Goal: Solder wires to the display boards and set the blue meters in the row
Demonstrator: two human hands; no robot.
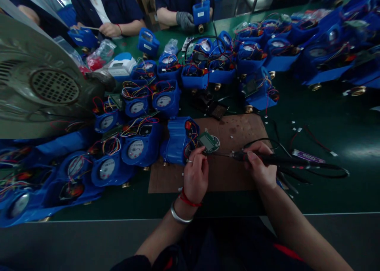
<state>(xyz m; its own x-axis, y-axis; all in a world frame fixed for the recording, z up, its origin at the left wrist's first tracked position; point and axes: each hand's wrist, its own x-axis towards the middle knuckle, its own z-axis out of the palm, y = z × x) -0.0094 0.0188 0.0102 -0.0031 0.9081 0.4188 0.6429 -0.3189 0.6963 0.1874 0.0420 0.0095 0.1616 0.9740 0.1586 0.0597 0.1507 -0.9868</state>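
On a brown cardboard sheet [237, 132] lies a blue meter housing [177, 140], its red and dark wires running to a small green circuit board [208, 141] with a grey display. My left hand [196, 172] pinches the lower left edge of the board, beside the housing. A black soldering iron [267, 159] is gripped in my right hand [261, 166], its thin metal tip pointing left toward the board's lower edge. Whether the tip touches the board is too small to tell.
Rows of blue meters [135, 149] stand on the green table [297, 199] at left and behind. A large grey-green machine [44, 81] is at the left. Cables and a purple packet [308, 156] lie at right. Co-workers' hands hold blue units across the table.
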